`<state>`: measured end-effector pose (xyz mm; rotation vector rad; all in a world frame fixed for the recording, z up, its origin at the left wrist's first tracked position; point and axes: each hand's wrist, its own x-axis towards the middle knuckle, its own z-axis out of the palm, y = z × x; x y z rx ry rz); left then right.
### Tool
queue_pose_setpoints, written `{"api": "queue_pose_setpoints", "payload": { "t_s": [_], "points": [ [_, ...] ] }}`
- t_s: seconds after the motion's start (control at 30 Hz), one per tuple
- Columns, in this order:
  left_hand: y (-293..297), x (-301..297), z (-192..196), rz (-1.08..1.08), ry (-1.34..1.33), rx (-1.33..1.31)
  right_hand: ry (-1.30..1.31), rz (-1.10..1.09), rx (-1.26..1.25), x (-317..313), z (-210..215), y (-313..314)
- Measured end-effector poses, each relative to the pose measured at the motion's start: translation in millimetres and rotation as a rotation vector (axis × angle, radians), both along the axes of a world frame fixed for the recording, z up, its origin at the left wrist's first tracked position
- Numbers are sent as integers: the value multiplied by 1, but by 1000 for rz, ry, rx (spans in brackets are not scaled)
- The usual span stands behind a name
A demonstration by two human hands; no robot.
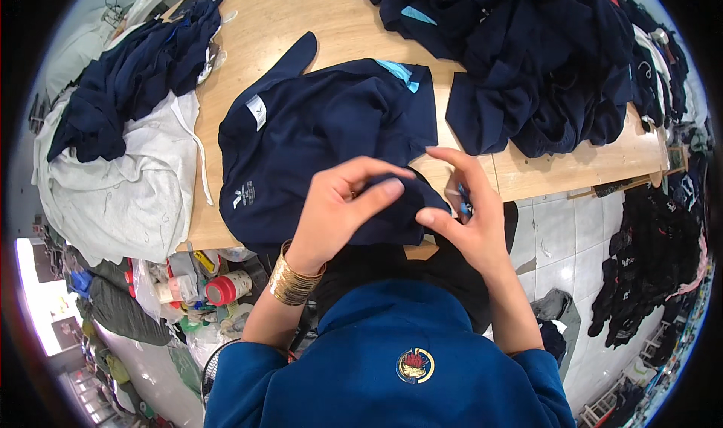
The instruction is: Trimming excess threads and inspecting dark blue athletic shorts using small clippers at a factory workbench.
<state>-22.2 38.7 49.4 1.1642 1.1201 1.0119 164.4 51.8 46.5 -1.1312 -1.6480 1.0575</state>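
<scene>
A navy blue garment (324,142) with a white tag and a light blue neck label lies spread on the wooden table (316,21). My left hand (343,206), with gold bangles on the wrist, pinches a fold of its near edge. My right hand (467,217) grips the same edge just to the right, and a small blue tool shows between its fingers. Both hands hold the fabric over the table's front edge.
A big heap of navy garments (542,51) covers the table's far right. Another navy pile (128,74) lies on white cloth (128,187) at the left. Thread cones and clutter (203,288) stand below the table at left. Dark clothes (648,270) lie on the tiled floor at right.
</scene>
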Motion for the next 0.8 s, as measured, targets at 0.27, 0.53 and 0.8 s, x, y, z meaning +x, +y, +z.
{"api": "queue_pose_setpoints", "payload": {
  "t_s": [0.27, 0.53, 0.8],
  "points": [
    [-7, -113, -42, 431, 881, 389, -348, -384, -67, 93, -37, 48],
    [-34, -208, -139, 662, 999, -149, -584, -310, 188, 78, -94, 86],
    [-35, -230, -149, 651, 744, -147, -1026, -401, 297, 68, -137, 134]
  ]
}}
